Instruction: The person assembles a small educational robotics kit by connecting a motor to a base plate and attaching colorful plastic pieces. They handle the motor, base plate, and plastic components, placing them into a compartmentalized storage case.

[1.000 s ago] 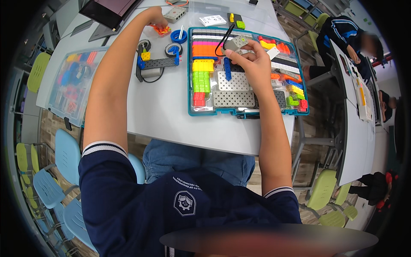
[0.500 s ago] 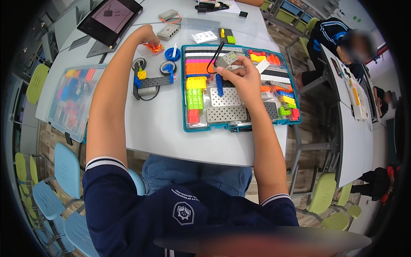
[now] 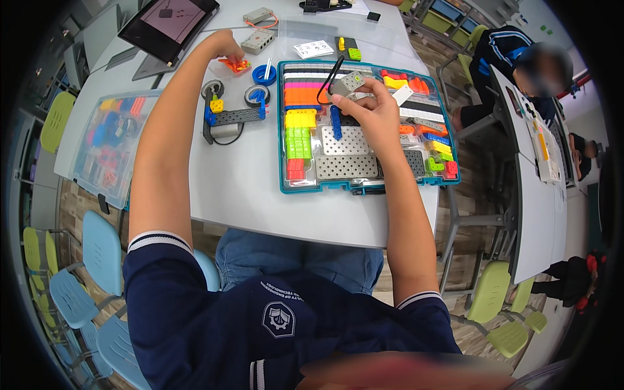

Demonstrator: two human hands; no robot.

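Note:
My right hand (image 3: 376,114) is closed on a grey block-shaped motor (image 3: 351,82) above the parts case (image 3: 283,156). A looped black cable (image 3: 330,79) hangs from the motor. At the far left, my left hand (image 3: 226,44) reaches down into a small clear container (image 3: 218,68) of orange and yellow pieces (image 3: 235,65). Its fingers are bunched together and their tips are partly hidden, so what they pinch is unclear. Between the hands lies a partly built model (image 3: 237,117) with a dark grey perforated beam, two wheels, a yellow block and blue connectors.
A blue ring (image 3: 264,75) lies beside the container. Grey box-shaped modules (image 3: 258,41), a white printed card (image 3: 313,49) and an open laptop (image 3: 168,29) are farther back. A second clear-lidded case (image 3: 107,146) stands at the left table edge. Another person (image 3: 513,58) sits at the right-hand table.
The view has shifted slightly. My left hand has moved a little at the small container, and my right hand keeps holding the motor in nearly the same place.

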